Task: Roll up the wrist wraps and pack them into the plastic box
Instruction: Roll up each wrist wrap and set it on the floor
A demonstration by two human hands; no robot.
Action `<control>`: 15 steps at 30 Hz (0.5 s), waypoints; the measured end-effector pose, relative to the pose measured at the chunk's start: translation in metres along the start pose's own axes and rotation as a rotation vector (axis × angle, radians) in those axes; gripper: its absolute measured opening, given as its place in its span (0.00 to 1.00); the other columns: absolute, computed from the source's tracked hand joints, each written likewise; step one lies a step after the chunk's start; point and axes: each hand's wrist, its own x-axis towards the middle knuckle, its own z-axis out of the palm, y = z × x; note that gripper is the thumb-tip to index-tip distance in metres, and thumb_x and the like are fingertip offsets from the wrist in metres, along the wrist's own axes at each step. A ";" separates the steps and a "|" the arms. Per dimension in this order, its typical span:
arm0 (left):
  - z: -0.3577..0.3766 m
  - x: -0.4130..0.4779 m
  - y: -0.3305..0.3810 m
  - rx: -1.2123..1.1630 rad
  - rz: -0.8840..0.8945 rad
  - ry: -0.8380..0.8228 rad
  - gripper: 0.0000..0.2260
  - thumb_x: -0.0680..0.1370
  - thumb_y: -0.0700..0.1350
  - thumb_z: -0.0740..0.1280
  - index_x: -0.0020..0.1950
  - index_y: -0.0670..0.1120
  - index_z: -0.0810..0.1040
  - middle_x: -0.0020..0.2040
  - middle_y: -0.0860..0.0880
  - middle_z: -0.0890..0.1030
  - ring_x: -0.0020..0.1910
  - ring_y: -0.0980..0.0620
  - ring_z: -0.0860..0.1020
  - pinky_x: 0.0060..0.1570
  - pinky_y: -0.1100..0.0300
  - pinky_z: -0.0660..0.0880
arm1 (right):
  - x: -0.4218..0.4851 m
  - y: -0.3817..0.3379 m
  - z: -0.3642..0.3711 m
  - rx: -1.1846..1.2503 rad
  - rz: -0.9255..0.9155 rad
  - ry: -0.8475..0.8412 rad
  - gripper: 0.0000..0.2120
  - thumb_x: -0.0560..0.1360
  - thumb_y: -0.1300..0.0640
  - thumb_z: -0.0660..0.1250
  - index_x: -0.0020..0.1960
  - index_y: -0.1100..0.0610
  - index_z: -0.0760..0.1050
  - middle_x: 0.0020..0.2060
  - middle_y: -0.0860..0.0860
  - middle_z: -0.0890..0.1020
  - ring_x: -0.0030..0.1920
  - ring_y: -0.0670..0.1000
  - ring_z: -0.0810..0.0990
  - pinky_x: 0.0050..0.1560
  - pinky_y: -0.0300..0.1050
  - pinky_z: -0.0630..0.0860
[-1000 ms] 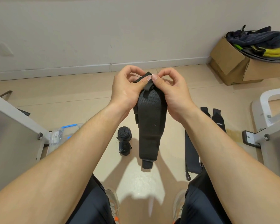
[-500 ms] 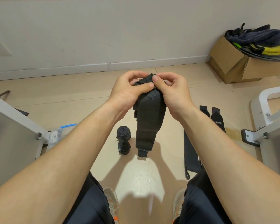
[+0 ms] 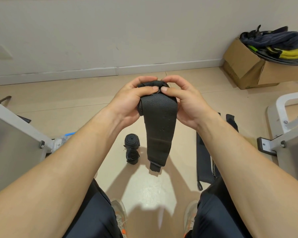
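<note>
Thumbs of the left hand (image 3: 127, 103) and the right hand (image 3: 187, 104) press the near side of a small roll begun at the top of a black wrist wrap (image 3: 159, 127). Their tips almost touch, and the curled fingers close over the roll's far side, so both hands grip it. The hands are held up in the middle of the view, above the tan floor (image 3: 76, 103). The rest of the wrap hangs straight down between the forearms, with its narrow end tab free in the air.

Two rolled wraps (image 3: 132, 141) lie on the floor just left of the hanging tail, one touching the other. Flat wraps (image 3: 204, 157) lie stretched out on the floor at right, partly behind the right forearm. The plastic box (image 3: 62, 140), with a blue clip, sits on the floor at left, mostly hidden by the left forearm and a grey panel (image 3: 10, 143). What it holds cannot be told.

A cardboard box (image 3: 244, 69) stuffed with dark and yellow gear stands by the wall at far right. Two shoes (image 3: 119, 213) show near the bottom edge.
</note>
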 end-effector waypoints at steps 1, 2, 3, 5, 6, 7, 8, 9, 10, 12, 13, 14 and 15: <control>-0.001 -0.001 0.001 -0.005 -0.001 -0.031 0.12 0.78 0.31 0.66 0.51 0.47 0.81 0.42 0.47 0.85 0.39 0.50 0.84 0.39 0.59 0.81 | -0.001 -0.001 0.000 0.035 0.019 -0.010 0.11 0.78 0.71 0.64 0.50 0.55 0.77 0.40 0.55 0.84 0.39 0.53 0.82 0.42 0.45 0.81; -0.002 -0.003 0.002 -0.004 0.005 -0.071 0.11 0.78 0.31 0.66 0.51 0.47 0.81 0.43 0.47 0.85 0.40 0.51 0.84 0.40 0.59 0.81 | -0.001 -0.003 0.000 0.070 0.032 -0.016 0.11 0.78 0.71 0.64 0.49 0.55 0.77 0.41 0.55 0.83 0.40 0.53 0.82 0.42 0.45 0.81; -0.003 -0.003 0.003 -0.003 0.017 -0.114 0.11 0.77 0.32 0.67 0.51 0.47 0.82 0.44 0.46 0.86 0.41 0.50 0.84 0.40 0.59 0.81 | -0.002 -0.004 0.000 0.102 0.042 -0.020 0.11 0.77 0.71 0.64 0.48 0.56 0.77 0.41 0.56 0.83 0.40 0.54 0.82 0.43 0.45 0.82; -0.006 -0.004 0.004 0.013 0.051 -0.191 0.10 0.75 0.36 0.68 0.48 0.48 0.86 0.46 0.46 0.86 0.44 0.50 0.85 0.44 0.58 0.82 | -0.003 -0.006 0.000 0.147 0.061 -0.027 0.11 0.75 0.71 0.64 0.47 0.56 0.77 0.42 0.57 0.83 0.41 0.54 0.83 0.44 0.47 0.82; -0.006 -0.004 0.004 0.028 0.064 -0.212 0.10 0.74 0.37 0.68 0.46 0.49 0.87 0.47 0.46 0.86 0.45 0.50 0.85 0.44 0.58 0.82 | -0.004 -0.006 0.000 0.158 0.068 -0.028 0.12 0.75 0.72 0.64 0.46 0.56 0.77 0.41 0.57 0.83 0.41 0.55 0.83 0.44 0.47 0.83; -0.006 -0.004 0.004 0.043 0.074 -0.218 0.10 0.73 0.39 0.68 0.45 0.49 0.88 0.47 0.46 0.86 0.45 0.50 0.85 0.44 0.58 0.82 | -0.004 -0.006 0.000 0.160 0.071 -0.026 0.12 0.75 0.72 0.63 0.45 0.56 0.77 0.41 0.57 0.83 0.41 0.55 0.83 0.44 0.47 0.83; -0.006 -0.004 0.002 0.063 0.087 -0.215 0.09 0.73 0.40 0.68 0.45 0.49 0.88 0.47 0.46 0.86 0.44 0.50 0.85 0.43 0.58 0.82 | -0.004 -0.006 -0.001 0.153 0.070 -0.018 0.13 0.75 0.73 0.63 0.44 0.56 0.77 0.41 0.57 0.83 0.41 0.55 0.83 0.44 0.47 0.82; -0.006 -0.004 0.002 0.082 0.092 -0.205 0.08 0.73 0.41 0.68 0.46 0.49 0.87 0.46 0.47 0.86 0.44 0.51 0.85 0.43 0.58 0.82 | -0.003 -0.006 -0.002 0.136 0.065 -0.002 0.14 0.75 0.74 0.63 0.43 0.56 0.77 0.40 0.57 0.83 0.40 0.54 0.82 0.42 0.46 0.82; -0.004 -0.005 0.002 0.108 0.091 -0.181 0.07 0.74 0.43 0.68 0.48 0.48 0.86 0.45 0.48 0.86 0.43 0.51 0.84 0.41 0.59 0.81 | -0.002 -0.006 -0.003 0.108 0.055 0.015 0.14 0.75 0.75 0.62 0.43 0.57 0.77 0.40 0.56 0.82 0.39 0.54 0.82 0.41 0.45 0.81; -0.001 -0.005 0.001 0.166 0.075 -0.099 0.07 0.76 0.47 0.68 0.49 0.45 0.83 0.43 0.49 0.85 0.41 0.53 0.83 0.38 0.60 0.80 | 0.000 -0.004 -0.004 0.025 0.025 0.050 0.15 0.74 0.77 0.63 0.41 0.57 0.76 0.39 0.56 0.81 0.38 0.52 0.80 0.37 0.43 0.79; 0.000 -0.005 0.000 0.199 0.070 -0.057 0.07 0.77 0.47 0.69 0.49 0.44 0.83 0.42 0.49 0.85 0.41 0.53 0.83 0.37 0.60 0.79 | 0.001 -0.002 -0.004 -0.020 0.012 0.068 0.16 0.73 0.77 0.63 0.41 0.58 0.76 0.39 0.56 0.81 0.37 0.52 0.80 0.36 0.42 0.79; 0.000 -0.003 -0.001 0.244 0.074 -0.022 0.05 0.78 0.45 0.70 0.48 0.44 0.83 0.41 0.49 0.84 0.39 0.53 0.82 0.36 0.61 0.77 | 0.001 -0.001 -0.003 -0.060 0.001 0.086 0.16 0.72 0.78 0.63 0.41 0.59 0.77 0.38 0.55 0.81 0.37 0.52 0.81 0.36 0.41 0.79; 0.000 -0.003 -0.002 0.286 0.076 0.007 0.02 0.78 0.42 0.71 0.48 0.45 0.84 0.40 0.49 0.85 0.38 0.53 0.82 0.36 0.60 0.76 | 0.002 0.000 -0.002 -0.092 -0.007 0.107 0.15 0.72 0.79 0.63 0.41 0.59 0.78 0.38 0.55 0.82 0.36 0.51 0.81 0.36 0.41 0.79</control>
